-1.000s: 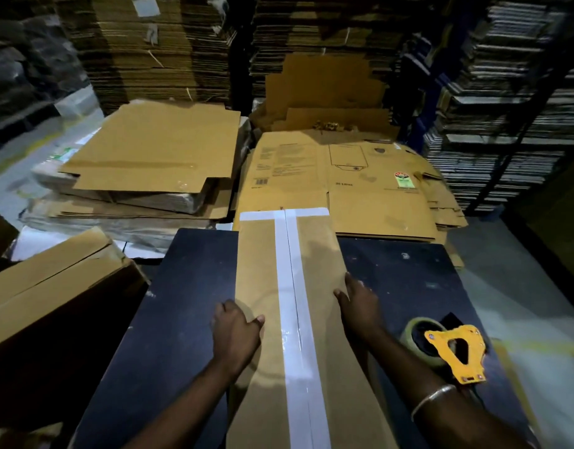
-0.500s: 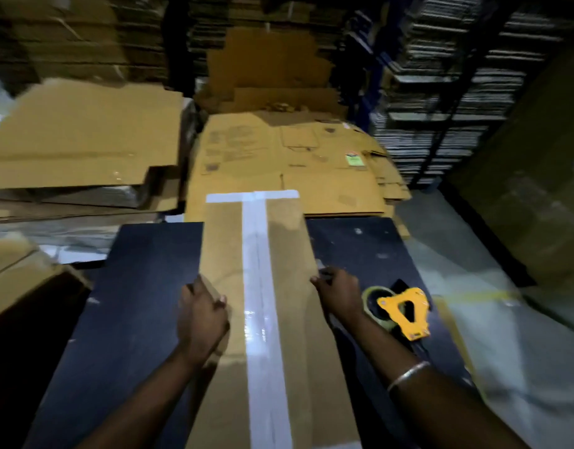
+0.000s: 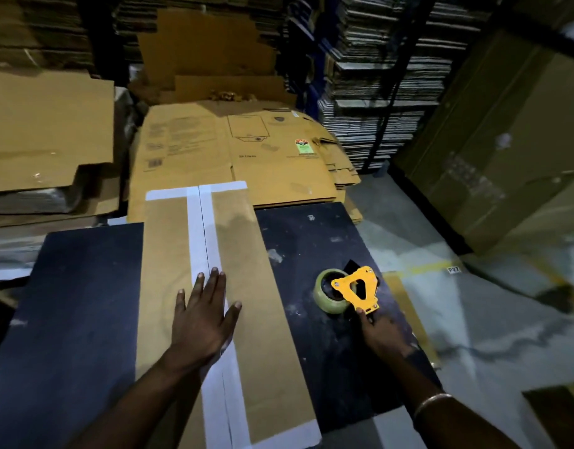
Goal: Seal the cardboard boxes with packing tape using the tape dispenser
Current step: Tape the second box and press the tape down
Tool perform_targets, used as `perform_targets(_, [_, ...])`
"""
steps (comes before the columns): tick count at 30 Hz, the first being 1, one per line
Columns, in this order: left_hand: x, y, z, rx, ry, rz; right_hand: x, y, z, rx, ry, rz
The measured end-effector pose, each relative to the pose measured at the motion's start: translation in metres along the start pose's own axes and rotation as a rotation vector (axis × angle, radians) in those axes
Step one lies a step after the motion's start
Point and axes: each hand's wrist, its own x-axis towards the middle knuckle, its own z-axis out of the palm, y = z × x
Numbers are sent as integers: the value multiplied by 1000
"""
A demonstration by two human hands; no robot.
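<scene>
While the left hand (image 3: 204, 315) lies flat in the lower centre of the frame, fingers straight and spread, its palm presses on the white tape strip (image 3: 211, 319) that runs along the centre seam of the cardboard box (image 3: 263, 319). At lower right, the right hand (image 3: 381, 333) grips the handle end of the yellow tape dispenser (image 3: 356, 288); the fingers curl round it, though the exact hold is partly hidden. Its tape roll (image 3: 327, 294) rests on the dark table (image 3: 78, 303), just beside the right edge of the box. A bangle (image 3: 431, 404) circles the right wrist. White tape also crosses both ends of the box. Beyond the far table edge, at centre frame, lies a stack of flattened printed cartons (image 3: 233, 150). At upper left, plain cardboard sheets (image 3: 45, 131) lie piled. Along the upper right stand shelves of bundled flat stock (image 3: 386, 76).
</scene>
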Motion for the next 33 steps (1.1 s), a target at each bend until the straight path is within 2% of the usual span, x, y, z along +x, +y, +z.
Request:
perform_targets(3, [2,1,0,29,-30,-2,11,9,5,106,-157,-118])
perform_targets(7, [2,1,0,42,-52,-2,15,16,12,142,-204,-203])
perform_targets(11, [1,2,0,103,-75,2,4,8,2,76,-52,-240])
perform_targets(15, [1,0,3,113,-39,-2,15,-6,11,131,-80,-232])
perform_targets(18, [1,1,4,100,-39,-3,9,-33,10,299,-107,-322])
perform_targets(23, [1,1,-4,77,-75,1,-51,-112,-20,701,-139,-455])
perform_targets(26, [2,-5,-10,6,-91,19,-91,-159,-34,1020,-344,-489])
perform_targets(28, [3,-11,-11,-100,-59,26,-114,-189,-36,1206,-534,-405])
perform_targets(31, [1,-18,-5,-262,21,39,-138,-226,-31,1321,-800,-250])
perform_targets(33, [-4,-21,0,-341,109,60,-147,-240,-20,1335,-876,-227])
